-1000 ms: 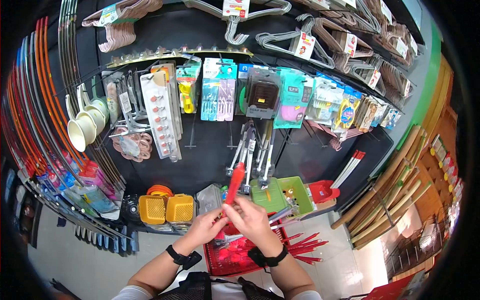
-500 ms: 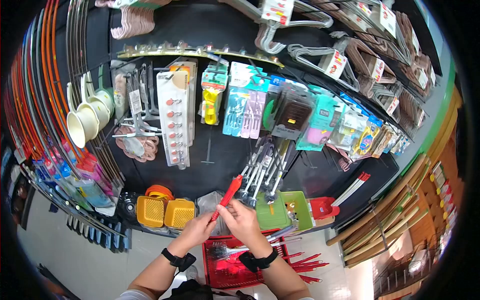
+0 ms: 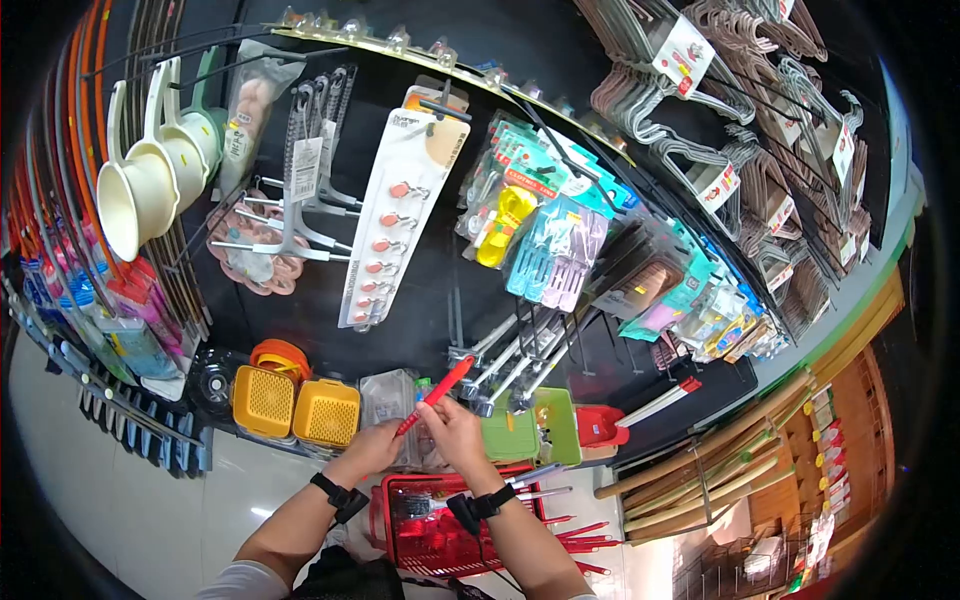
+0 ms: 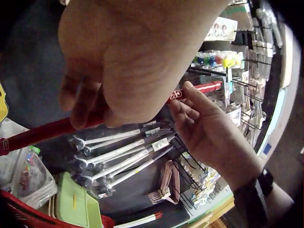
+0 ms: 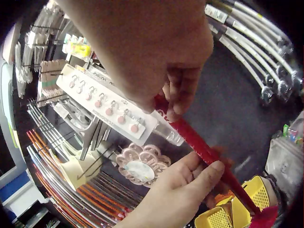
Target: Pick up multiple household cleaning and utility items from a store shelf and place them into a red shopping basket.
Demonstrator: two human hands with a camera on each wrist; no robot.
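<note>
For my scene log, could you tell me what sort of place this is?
Most likely a household-goods shop: packaged wares hang on a display wall, tagged clothes hangers fill the top racks, and a red shopping basket stands below.

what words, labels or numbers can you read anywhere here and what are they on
No text reads clearly enough to quote in any view.
white hook card: small print at its top and along its edge, too blurred.
red tool: a white mark on its shaft, unreadable.
hanger tags: red and white print, too small.
hanging packets: label print too small.
</note>
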